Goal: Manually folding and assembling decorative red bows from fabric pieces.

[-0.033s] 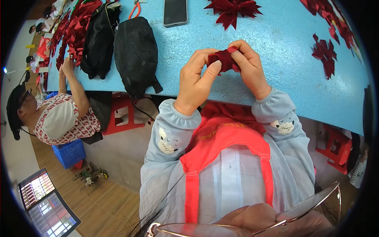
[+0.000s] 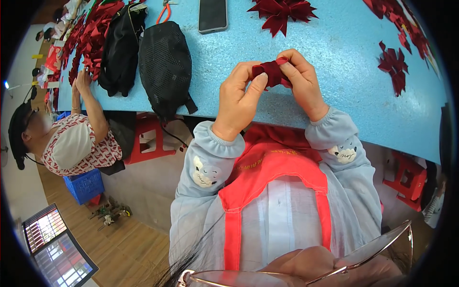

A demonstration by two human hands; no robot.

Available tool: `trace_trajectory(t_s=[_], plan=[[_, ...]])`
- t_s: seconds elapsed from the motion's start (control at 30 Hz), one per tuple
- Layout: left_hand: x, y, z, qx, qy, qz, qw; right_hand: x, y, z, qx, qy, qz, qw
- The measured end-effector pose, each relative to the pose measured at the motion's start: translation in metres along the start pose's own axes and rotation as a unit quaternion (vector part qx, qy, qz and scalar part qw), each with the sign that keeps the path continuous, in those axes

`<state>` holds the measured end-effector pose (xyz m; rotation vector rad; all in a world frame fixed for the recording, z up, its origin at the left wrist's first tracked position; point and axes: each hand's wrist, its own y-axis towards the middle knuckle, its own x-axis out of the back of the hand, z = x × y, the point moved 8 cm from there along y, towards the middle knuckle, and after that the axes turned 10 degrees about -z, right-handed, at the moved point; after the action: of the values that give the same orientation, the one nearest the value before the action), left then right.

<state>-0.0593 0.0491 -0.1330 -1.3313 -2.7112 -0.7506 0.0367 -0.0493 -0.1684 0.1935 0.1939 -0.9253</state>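
Observation:
Between my two hands, above the near part of the blue table [image 2: 224, 71], is a dark red velvet ribbon bow [image 2: 271, 73]. My left hand [image 2: 240, 94] pinches its left side, with the thumb lying on the front. On the other side, the thumb and fingers of my right hand [image 2: 302, 81] grip the right loops, where a brighter red ribbon edge shows. The fingertips behind the bow are hidden. A finished-looking dark red bow [image 2: 282, 13] lies beyond my hands, and another bow [image 2: 394, 68] rests to the right.
A black mesh bag [image 2: 165, 67] and a black cloth bag [image 2: 119, 50] lie left of my hands. A phone [image 2: 213, 15] and orange-handled tool [image 2: 164, 13] are farther back. Red ribbon heaps [image 2: 98, 36] line the far left. A co-worker [image 2: 79, 136] sits at the left; red stools [image 2: 148, 136] stand below.
My left hand has shifted very slightly to the right. Both hands keep their hold on the bow, and the rest looks the same.

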Motion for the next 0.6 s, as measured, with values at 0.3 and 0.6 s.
trace_trajectory(t_s=[0.3,0.6], plan=[[-0.019,-0.018,0.025,0.204,-0.117,-0.093,0.968,0.005,-0.004,0.013,0.136,-0.111,-0.047,0.983],[-0.022,-0.025,0.025,0.160,-0.145,-0.125,0.968,0.011,-0.005,0.012,0.129,-0.098,-0.078,0.984]])
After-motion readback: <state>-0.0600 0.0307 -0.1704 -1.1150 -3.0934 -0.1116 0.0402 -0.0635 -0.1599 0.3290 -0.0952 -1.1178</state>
